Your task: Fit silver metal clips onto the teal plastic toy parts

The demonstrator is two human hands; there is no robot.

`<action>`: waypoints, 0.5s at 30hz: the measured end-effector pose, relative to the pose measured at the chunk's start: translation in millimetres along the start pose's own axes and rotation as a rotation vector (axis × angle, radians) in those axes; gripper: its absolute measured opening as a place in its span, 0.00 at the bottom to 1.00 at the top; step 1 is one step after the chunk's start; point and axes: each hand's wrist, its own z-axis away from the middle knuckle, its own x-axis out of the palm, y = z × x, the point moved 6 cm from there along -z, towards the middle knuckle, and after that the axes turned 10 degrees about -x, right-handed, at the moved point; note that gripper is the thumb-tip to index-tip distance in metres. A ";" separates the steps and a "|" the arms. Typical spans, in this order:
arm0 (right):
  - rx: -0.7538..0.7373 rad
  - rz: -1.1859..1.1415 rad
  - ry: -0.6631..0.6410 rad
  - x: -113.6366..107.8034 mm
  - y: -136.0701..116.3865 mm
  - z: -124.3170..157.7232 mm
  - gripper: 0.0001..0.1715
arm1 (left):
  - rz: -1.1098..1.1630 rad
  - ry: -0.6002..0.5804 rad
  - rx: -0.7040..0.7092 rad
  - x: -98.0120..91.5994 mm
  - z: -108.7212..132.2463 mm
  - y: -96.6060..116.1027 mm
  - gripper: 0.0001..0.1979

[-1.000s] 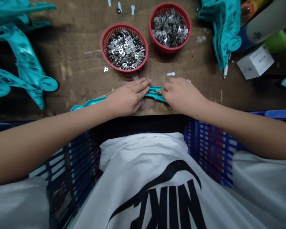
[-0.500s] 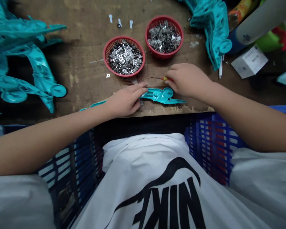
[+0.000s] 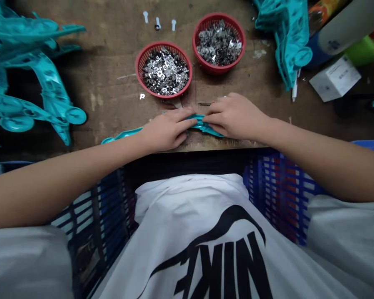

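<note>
A long teal plastic part [image 3: 200, 123] lies along the near edge of the wooden table [image 3: 112, 91]. Its left end [image 3: 121, 135] sticks out past my left wrist. My left hand [image 3: 166, 129] lies on the part with its fingers pressed together, holding it down. Closed over the part's right half is my right hand [image 3: 235, 116], fingertips almost meeting those of the left. A thin screwdriver shaft [image 3: 205, 104] pokes out leftward from under the right hand's far side; its handle is hidden in that hand.
Two red baskets [image 3: 163, 46] [image 3: 218, 17] of small shiny metal pieces stand just beyond the hands. Teal plastic parts are piled at the left [image 3: 34, 91] and upper right [image 3: 286, 37]. A white box [image 3: 335, 79] sits far right. Blue crates [image 3: 283, 191] flank my lap.
My right hand, with the screwdriver, came back down and leftward onto the teal part, covering its right half. The left hand stayed on the part.
</note>
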 end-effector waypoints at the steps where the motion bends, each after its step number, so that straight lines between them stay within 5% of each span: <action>1: -0.007 0.004 0.023 1.5 0.5 1.1 0.26 | 0.003 0.001 -0.001 0.3 0.0 -0.7 0.33; 9: 0.118 -0.215 0.017 8.2 16.9 0.9 0.25 | -0.038 -0.023 0.025 0.4 -1.7 -0.2 0.30; 15: 0.007 -0.205 0.073 10.1 13.4 8.0 0.26 | -0.032 -0.008 0.036 -0.1 -2.7 0.3 0.33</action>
